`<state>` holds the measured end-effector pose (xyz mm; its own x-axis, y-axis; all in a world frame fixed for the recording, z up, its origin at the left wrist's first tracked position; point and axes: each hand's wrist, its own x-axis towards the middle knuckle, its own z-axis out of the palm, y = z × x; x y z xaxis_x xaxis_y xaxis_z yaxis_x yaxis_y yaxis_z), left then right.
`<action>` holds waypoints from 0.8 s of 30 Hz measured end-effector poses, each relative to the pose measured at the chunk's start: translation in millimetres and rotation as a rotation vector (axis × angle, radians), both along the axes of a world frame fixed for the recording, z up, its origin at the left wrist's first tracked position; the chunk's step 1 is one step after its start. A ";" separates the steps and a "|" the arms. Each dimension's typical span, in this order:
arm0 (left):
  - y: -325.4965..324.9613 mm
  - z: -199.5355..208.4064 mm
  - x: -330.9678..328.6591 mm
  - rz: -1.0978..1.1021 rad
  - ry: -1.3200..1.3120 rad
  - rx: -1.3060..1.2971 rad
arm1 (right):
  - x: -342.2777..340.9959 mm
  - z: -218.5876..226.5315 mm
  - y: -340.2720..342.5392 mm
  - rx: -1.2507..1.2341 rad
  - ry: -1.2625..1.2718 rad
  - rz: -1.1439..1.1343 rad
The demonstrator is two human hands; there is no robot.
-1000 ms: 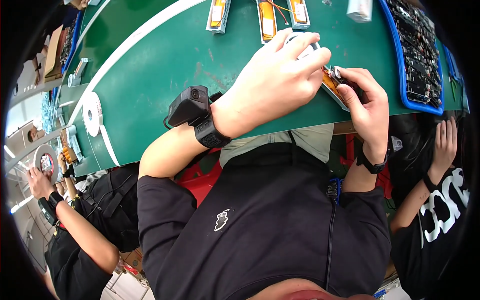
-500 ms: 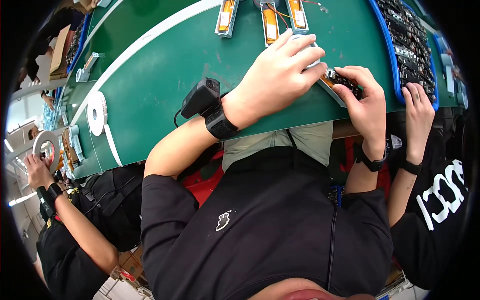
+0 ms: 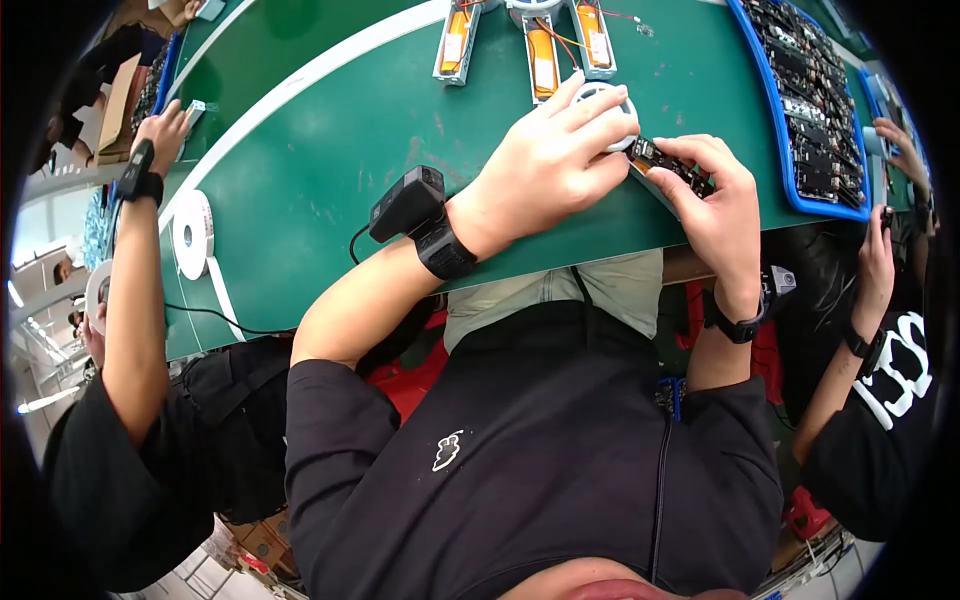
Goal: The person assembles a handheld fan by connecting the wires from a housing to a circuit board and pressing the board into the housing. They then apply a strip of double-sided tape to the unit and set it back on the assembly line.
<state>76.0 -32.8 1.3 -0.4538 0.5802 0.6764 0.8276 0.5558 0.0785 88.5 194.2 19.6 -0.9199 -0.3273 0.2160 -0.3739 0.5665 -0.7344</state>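
Note:
My left hand (image 3: 560,165) is closed around the round pale-grey end (image 3: 606,108) of a device at the table's front edge. From that end a narrow open housing (image 3: 655,188) runs toward my right hand (image 3: 718,195). A dark circuit board (image 3: 682,168) lies along the housing, and my right thumb and fingers grip it and the housing's sides. Whether the board is fully seated is hidden by my fingers. Beyond my left hand sit several similar housings (image 3: 455,45) with orange battery packs (image 3: 543,60) and thin red wires.
A blue tray (image 3: 790,185) full of dark circuit boards stands on the right. On the green table (image 3: 330,200) a white tape roll (image 3: 193,235) lies at left, its strip hanging past the edge. Co-workers' arms (image 3: 140,290) reach in on both sides.
My hands and the device have shifted slightly left, showing more of the round end. The left co-worker's arm has reached forward; the right co-worker's hand has left the blue tray.

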 end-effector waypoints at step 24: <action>16.6 22.1 -7.6 0.017 -0.134 -0.095 | -24.7 -16.2 45.2 -0.396 -0.533 0.280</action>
